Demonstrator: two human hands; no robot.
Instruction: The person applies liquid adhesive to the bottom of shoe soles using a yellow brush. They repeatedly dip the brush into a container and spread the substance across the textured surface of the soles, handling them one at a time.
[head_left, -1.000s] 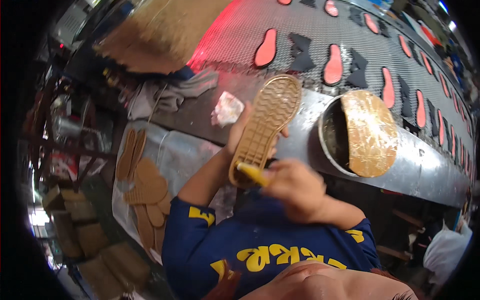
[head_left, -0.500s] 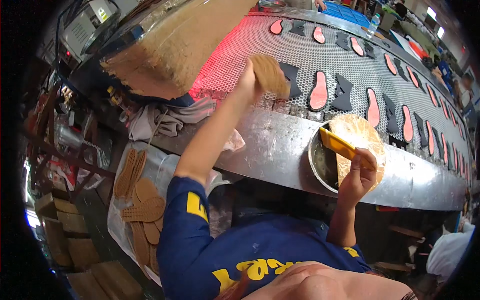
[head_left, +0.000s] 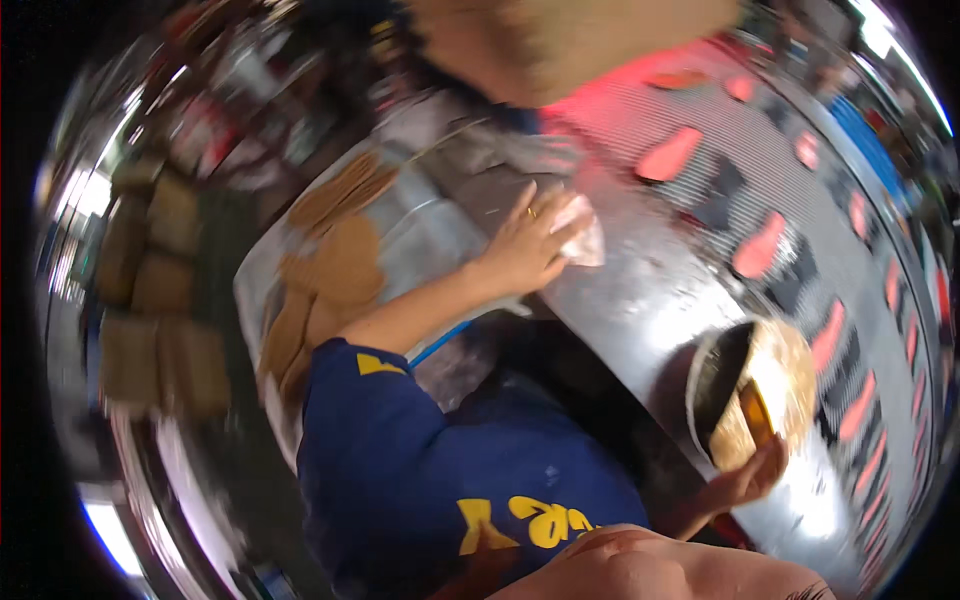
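— So, what is the left hand doing?

— It lies flat on the shiny metal bench, fingers spread and loosely curved, the fingertips resting on a small crumpled white rag. It touches the rag rather than clutching it; a ring shows on one finger.

— Where does that rag sit?

— At about three o'clock from the hand, right against the fingertips, on the bench edge, with the perforated conveyor and its red-orange sole shapes beyond, toward one o'clock.

— How would it handle?

— Light and limp, I judge; it should bunch under the fingers and slide easily on polished metal. Pinching the gathered middle seems safer than taking a corner, which would only unfold.

— And its look?

— Pale, wrinkled, slightly translucent at the edges. The picture is blurred, so I cannot say whether it is cloth or paper.

— What about the right hand?

— Down at five o'clock, half-closed, apparently around the handle of a yellow brush dipped into a round metal pot of tan glue; the grip itself is partly hidden.

— Anything else close by?

— Tan soles are stacked at nine o'clock from the left hand, on a metal tray.
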